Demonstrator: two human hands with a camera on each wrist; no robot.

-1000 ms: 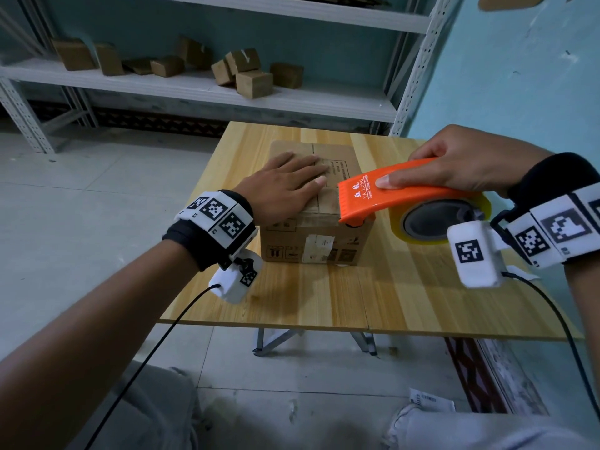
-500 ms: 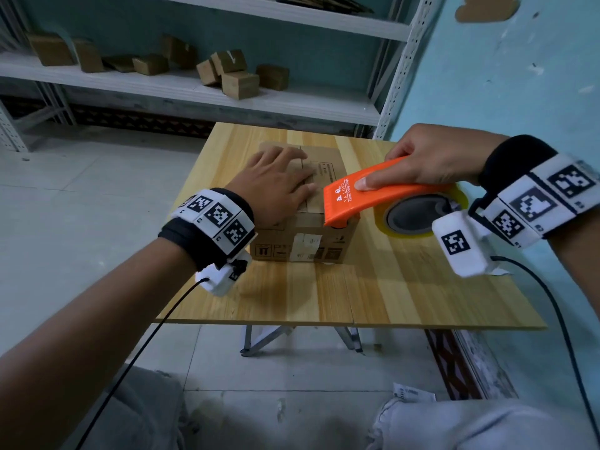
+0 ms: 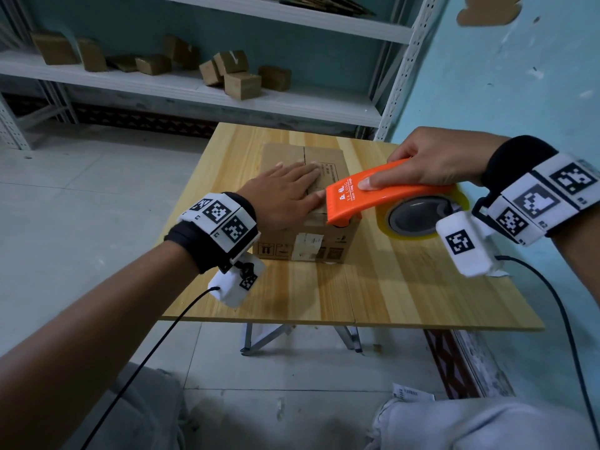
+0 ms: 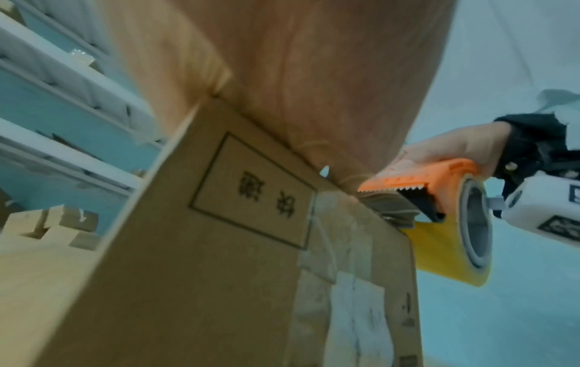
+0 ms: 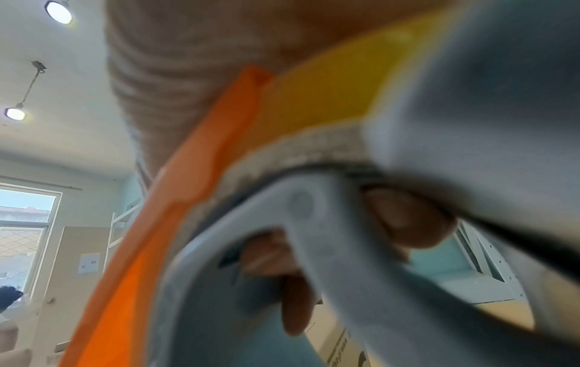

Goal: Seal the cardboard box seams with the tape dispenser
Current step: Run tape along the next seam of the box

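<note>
I have the cardboard box [image 3: 303, 203] sitting toward the far middle of the desk [image 3: 406, 287], nearer its right side than its left. My left hand [image 3: 285, 196] lies flat on the box top with the fingers straight and close together, pressing the flaps down beside the centre seam.

My right hand [image 3: 435, 160] is wrapped over the orange tape dispenser [image 3: 383, 196], thumb laid along its side and fingers curled over the top; from the right wrist view I can see fingertips [image 5: 404, 223] hooked through the roll's core. The yellow tape roll [image 4: 445, 250] hangs just off the box's near right corner. In the left wrist view the dispenser's toothed blade and the tape end sit right at the top edge of the box there, touching or almost touching; I cannot tell which.

I judge this to be the start of a tape run: anchoring the tape at the box's edge. Next I would need to press the tape end firmly onto the cardboard, then draw the dispenser along the seam while my left hand holds the box from sliding. The seam itself looks untaped on top.
</note>
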